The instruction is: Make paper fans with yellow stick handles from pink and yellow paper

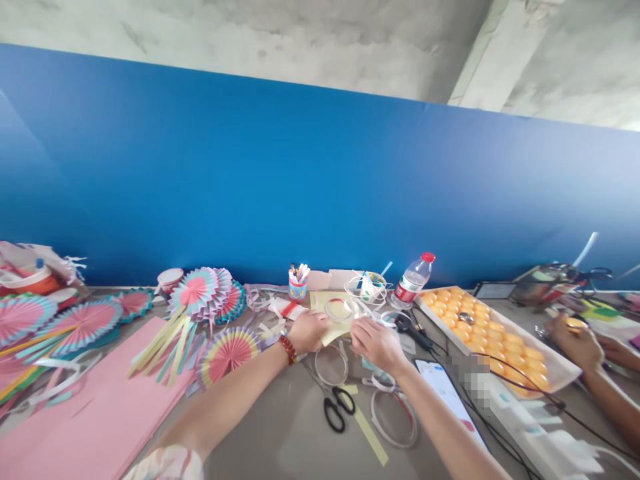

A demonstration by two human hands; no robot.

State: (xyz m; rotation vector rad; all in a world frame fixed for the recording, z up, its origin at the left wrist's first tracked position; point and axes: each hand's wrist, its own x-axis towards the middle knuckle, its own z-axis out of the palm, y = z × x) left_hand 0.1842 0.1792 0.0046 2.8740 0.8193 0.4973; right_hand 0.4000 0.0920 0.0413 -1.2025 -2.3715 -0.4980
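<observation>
Both of my hands are over the table at centre, with a piece of pale yellow paper (336,332) stretched between them. My left hand (309,330), a red bead bracelet at its wrist, has its fingers closed at the paper's left end. At the right end, the fingers of my right hand (375,341) are closed on it; the fingertips are partly hidden. Just below lie scissors with black handles (336,417), rolls of white tape (331,365) and a narrow yellow paper strip (370,437). A larger yellow sheet (320,301) lies behind my hands.
Folded paper fans (230,360) and pink sheets (100,400) cover the left. Toward the back stand a pen cup (298,288) and a water bottle (414,281). On the right are a phone (445,393), cables, a box of orange balls (493,333) and another person's hand (575,343).
</observation>
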